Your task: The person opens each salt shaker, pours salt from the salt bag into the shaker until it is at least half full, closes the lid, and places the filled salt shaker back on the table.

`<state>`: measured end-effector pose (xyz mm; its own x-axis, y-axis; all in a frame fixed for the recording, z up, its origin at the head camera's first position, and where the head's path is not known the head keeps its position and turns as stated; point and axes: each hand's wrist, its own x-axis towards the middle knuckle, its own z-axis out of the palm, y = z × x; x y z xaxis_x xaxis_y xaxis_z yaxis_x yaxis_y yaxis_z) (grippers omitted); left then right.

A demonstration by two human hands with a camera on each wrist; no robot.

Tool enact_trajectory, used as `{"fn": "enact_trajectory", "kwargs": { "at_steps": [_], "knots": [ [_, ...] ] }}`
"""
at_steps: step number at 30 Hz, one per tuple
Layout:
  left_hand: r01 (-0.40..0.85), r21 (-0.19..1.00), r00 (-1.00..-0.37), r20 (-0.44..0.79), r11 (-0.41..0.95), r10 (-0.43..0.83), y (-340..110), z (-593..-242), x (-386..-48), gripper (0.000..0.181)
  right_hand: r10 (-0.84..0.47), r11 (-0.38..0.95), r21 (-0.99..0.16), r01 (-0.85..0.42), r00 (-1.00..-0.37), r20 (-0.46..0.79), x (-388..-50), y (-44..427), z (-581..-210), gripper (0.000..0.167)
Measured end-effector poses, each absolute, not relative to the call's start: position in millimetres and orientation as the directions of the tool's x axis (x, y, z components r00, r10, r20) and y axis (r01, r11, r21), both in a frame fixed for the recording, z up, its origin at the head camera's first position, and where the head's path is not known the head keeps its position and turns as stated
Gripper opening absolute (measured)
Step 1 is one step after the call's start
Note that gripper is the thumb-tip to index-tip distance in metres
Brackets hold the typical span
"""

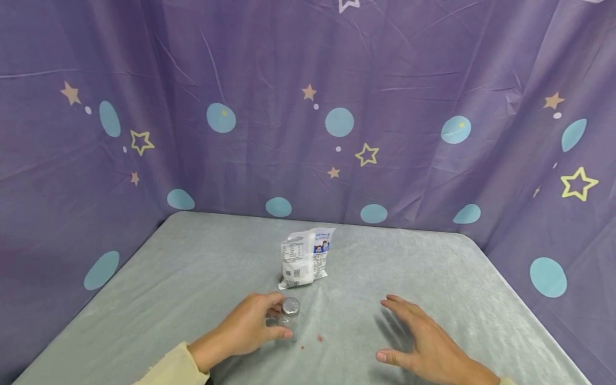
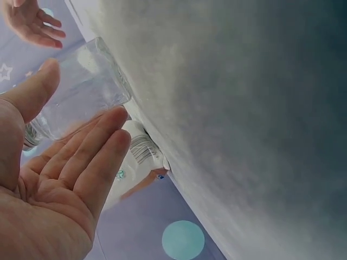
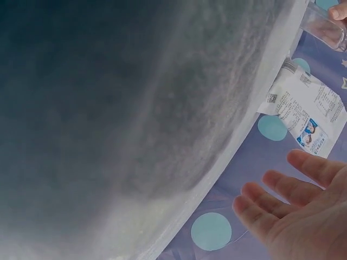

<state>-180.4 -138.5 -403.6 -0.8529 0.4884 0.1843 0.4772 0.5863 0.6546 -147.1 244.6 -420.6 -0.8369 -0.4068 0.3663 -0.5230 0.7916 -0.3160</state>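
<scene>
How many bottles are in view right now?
1: the clear bottle, upright at the left hand, on the near side of the white packet. Anything behind that packet could be hidden.

Clear bottle (image 2: 89,81) between thumb (image 2: 33,91) and fingers (image 2: 102,165).

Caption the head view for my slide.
Left hand at a clear, silver-capped bottle, right hand open and apart, white printed packet standing behind on a grey-covered table.

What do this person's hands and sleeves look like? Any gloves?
No gloves: the left hand and right hand are both bare. The left sleeve is pale yellow and ends in a cuff; just a sliver of the right sleeve shows, also yellowish.
</scene>
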Motion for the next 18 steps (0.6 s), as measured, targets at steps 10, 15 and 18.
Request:
{"fn": "enact_trajectory", "kwargs": {
  "at_steps": [10,15,18],
  "knots": [
    [0.473,0.655,-0.853,0.173,0.590,0.492,-133.0,-403.4,-178.0,0.037,-0.401,0.787,-0.329,-0.522,-0.838,0.371,-145.5,243.8,-420.6,0.085],
    [0.472,0.653,-0.852,0.165,0.592,0.498,-130.2,-403.5,-177.1,0.038,-0.397,0.787,-0.333,-0.519,-0.839,0.372,-144.6,242.6,-421.2,0.084],
    [0.476,0.658,-0.848,0.168,0.584,0.502,-128.3,-403.5,-176.7,0.038,-0.401,0.783,-0.328,-0.529,-0.832,0.383,-144.7,241.8,-421.5,0.083]
  ]
}}
